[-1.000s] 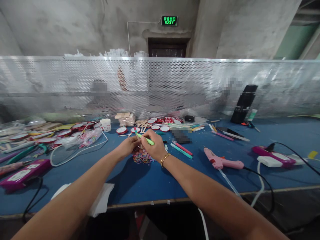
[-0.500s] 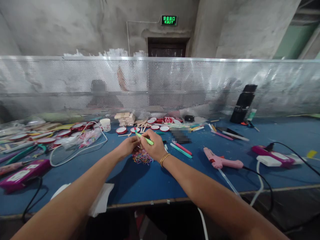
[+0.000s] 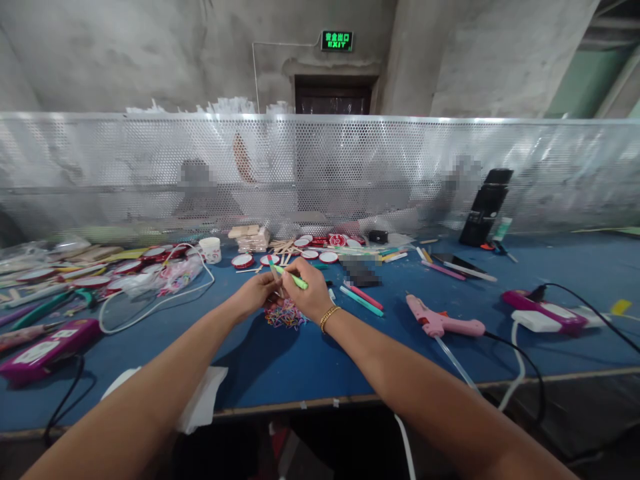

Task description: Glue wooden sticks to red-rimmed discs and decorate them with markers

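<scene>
My right hand (image 3: 311,292) is closed around a light green marker pen (image 3: 298,281), whose tip end points up and left. My left hand (image 3: 256,295) pinches a thin flat stick (image 3: 273,265) with red and green colouring at its upper end. The marker's tip is at or close to the stick; the fingers partly hide whether they touch. Below both hands lies a heap of small multicoloured bands (image 3: 285,316). To the right of my right hand are a pink marker (image 3: 367,296) and a turquoise marker (image 3: 362,301).
A pink glue gun (image 3: 445,320) lies at right with its cord, near a purple power strip (image 3: 547,312). Another purple strip (image 3: 55,350) is at left. Small red-rimmed drums (image 3: 243,261), a paper cup (image 3: 210,251) and a black bottle (image 3: 485,208) stand before the perforated screen (image 3: 350,153).
Hardly anything differs. Both hands keep their places with the marker and stick; the view has shifted very slightly.
</scene>
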A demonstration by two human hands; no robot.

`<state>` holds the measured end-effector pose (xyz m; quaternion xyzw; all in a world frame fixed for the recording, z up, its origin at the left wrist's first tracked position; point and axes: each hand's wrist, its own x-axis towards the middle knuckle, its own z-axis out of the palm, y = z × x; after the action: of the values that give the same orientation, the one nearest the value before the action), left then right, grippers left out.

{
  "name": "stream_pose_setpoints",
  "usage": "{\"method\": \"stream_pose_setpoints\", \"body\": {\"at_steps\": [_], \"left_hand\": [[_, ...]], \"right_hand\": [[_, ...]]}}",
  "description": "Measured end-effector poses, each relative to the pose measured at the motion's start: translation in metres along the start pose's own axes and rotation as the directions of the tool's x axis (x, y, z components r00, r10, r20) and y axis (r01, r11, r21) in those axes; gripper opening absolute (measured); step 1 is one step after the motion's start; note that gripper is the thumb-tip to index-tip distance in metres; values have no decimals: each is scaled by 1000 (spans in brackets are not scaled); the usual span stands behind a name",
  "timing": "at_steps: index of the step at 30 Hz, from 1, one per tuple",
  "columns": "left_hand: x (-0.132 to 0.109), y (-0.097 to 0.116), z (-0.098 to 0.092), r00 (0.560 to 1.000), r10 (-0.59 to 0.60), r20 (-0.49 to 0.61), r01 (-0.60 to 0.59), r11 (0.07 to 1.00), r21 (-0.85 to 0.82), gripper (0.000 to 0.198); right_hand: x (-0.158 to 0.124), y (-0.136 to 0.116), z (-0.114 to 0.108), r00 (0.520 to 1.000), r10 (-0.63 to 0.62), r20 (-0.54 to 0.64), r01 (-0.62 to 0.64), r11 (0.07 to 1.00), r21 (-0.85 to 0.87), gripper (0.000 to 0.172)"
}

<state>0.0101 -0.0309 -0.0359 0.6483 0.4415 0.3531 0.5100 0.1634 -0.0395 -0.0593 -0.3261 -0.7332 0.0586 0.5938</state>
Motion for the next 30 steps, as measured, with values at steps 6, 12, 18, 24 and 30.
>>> {"method": "stream_pose_setpoints", "body": {"at_steps": [6, 12, 18, 24, 30], "left_hand": [[1, -2, -1, 1000, 3, 6, -3, 1000, 5, 35], [-1, 0, 0, 1000, 3, 8, -3, 1000, 4, 36], [1, -2, -1, 1000, 9, 2, -9, 1000, -1, 33], [0, 1, 1, 1000, -4, 7, 4, 1000, -3, 32], [0, 1, 0, 1000, -5, 6, 5, 1000, -28, 32]], "right_hand": [[-1, -1, 0, 1000, -1, -2, 1, 1000, -7, 12], [0, -2, 0, 1000, -7, 18, 7, 1000, -4, 13], [0, 1, 0, 1000, 23, -13, -23, 1000, -13, 10], [-1, -4, 0, 1000, 2, 25, -2, 1000, -9, 12], [0, 1, -1, 1000, 8, 6, -8, 1000, -17, 13]]}}
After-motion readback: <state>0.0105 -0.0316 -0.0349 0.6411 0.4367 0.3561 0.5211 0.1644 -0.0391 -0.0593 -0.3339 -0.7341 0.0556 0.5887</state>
